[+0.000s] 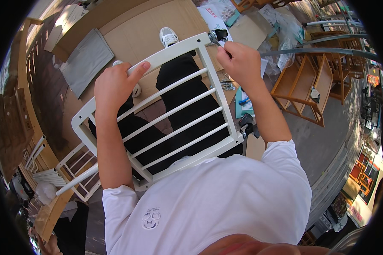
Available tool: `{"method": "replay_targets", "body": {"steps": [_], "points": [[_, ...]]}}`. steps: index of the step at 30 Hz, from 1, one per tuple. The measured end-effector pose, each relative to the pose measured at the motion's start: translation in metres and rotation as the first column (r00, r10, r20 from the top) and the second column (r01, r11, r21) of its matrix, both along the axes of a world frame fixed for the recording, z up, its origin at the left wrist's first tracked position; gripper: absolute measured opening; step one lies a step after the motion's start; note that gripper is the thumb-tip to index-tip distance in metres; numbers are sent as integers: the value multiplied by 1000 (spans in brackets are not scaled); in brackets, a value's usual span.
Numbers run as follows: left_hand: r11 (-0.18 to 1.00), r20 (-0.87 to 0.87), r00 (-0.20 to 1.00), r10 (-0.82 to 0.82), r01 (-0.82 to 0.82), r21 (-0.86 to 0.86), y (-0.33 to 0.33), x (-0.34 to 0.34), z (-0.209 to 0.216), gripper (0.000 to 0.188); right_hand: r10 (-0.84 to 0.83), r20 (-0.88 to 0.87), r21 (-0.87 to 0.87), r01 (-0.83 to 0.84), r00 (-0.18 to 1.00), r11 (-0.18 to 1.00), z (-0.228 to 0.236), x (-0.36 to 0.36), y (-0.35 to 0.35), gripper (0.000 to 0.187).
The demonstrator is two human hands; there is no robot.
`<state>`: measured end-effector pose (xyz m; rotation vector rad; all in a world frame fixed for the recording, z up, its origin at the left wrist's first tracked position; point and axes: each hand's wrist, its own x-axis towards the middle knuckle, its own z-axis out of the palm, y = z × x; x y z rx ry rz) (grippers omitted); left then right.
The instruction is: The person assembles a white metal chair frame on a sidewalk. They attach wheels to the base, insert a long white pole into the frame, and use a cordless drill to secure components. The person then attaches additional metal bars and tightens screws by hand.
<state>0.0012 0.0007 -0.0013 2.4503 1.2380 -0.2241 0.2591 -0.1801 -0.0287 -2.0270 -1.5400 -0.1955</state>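
White slatted frame (pixel 174 110) lies tilted across the person's lap, over cardboard (pixel 144 29) on the floor. Left hand (pixel 115 85) wraps the frame's top rail, grip closed on it, forefinger stretched along the bar. Right hand (pixel 238 61) pinches a small metal tool (pixel 215 39) at the frame's far corner, beside a black caster (pixel 221 33).

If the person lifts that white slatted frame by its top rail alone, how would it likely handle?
The white slatted frame looks rigid: its rails and slats stay straight under the left hand. Probably light for its size, being mostly open gaps. Its smooth painted finish might slip, and the caster at its lower corner suggests it could roll.
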Motion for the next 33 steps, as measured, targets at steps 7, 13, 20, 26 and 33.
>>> {"method": "replay_targets", "body": {"steps": [7, 13, 20, 26, 33], "points": [[1000, 4, 1000, -9, 9, 9, 0, 0, -1, 75, 4, 65, -168, 7, 998, 986, 16, 8, 22, 23], [1000, 12, 1000, 0, 0, 12, 1, -3, -4, 71, 276, -218, -96, -302, 936, 949, 23, 47, 52, 17], [1000, 32, 999, -17, 17, 14, 4, -4, -10, 78, 370, -843, -10, -701, 389, 713, -43, 112, 102, 22], [1000, -21, 1000, -13, 13, 12, 3, -1, -6, 72, 320, -938, 154, -669, 132, 727, -112, 108, 87, 29], [1000, -56, 998, 3, -2, 18, 0, 0, 1, 72, 41, -955, 3, -128, 294, 992, -97, 28, 23, 18]]}}
